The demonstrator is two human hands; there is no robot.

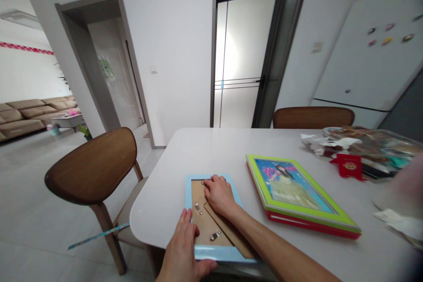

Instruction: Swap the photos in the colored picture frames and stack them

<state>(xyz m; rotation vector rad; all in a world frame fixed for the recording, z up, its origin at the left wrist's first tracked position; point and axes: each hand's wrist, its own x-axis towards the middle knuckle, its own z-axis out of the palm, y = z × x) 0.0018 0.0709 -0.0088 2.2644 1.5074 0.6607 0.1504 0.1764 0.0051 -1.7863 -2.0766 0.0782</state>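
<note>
A light blue picture frame (216,253) lies face down on the table, its brown backing board (205,224) showing. My left hand (183,242) grips the near left corner, fingers along the left side and thumb at the near edge. My right hand (220,194) is on the far part of the backing, fingers bent together at a small metal clip (202,183) that they partly cover. Two more metal clips (198,208) show on the board, one nearer the front. A brown support leg (220,222) runs along the board, partly under my right forearm.
To the right lies a stack of picture frames, a green one (330,218) above a red one (313,228). Beyond it are a red card (350,168) and clear plastic packaging (383,145). Wooden chairs stand at the left (95,167) and far side (313,117) of the white table (214,150).
</note>
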